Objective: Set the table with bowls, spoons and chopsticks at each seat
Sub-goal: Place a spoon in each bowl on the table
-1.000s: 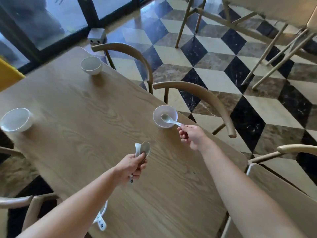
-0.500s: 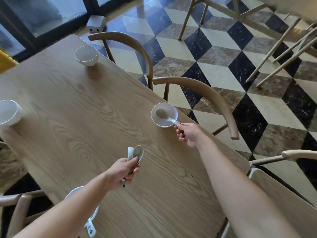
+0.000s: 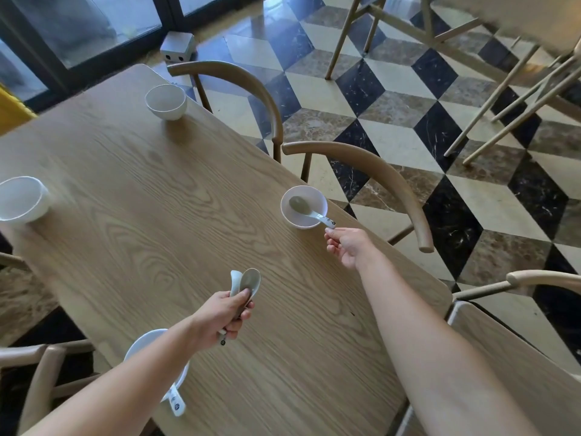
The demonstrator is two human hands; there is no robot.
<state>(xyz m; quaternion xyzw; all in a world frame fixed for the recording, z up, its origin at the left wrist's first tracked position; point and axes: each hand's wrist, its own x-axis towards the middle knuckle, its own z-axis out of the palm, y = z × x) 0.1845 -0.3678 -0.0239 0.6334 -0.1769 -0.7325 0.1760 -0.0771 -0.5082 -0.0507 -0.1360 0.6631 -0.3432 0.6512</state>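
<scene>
Four white bowls stand on the wooden table (image 3: 157, 215). The bowl at the right edge (image 3: 309, 193) holds a white spoon (image 3: 306, 207) whose handle leans over the rim. My right hand (image 3: 347, 247) hovers just below that handle tip, fingers loosely apart, holding nothing. My left hand (image 3: 224, 316) grips two white spoons (image 3: 246, 283) above the table's middle. A near bowl (image 3: 141, 347) with a spoon (image 3: 176, 404) sits partly under my left forearm. The far bowl (image 3: 165, 100) and the left bowl (image 3: 20, 199) hold no spoon.
Curved-back wooden chairs (image 3: 377, 171) (image 3: 239, 77) stand along the right side, another chair (image 3: 41, 372) at the near left. A second table with chairs (image 3: 471, 42) stands across the checkered floor. A small grey box (image 3: 177, 47) sits by the glass doors.
My right hand lowered the spoon into the right bowl, let go of its handle and drew back slightly. The view shifted, so the near bowl has come into sight.
</scene>
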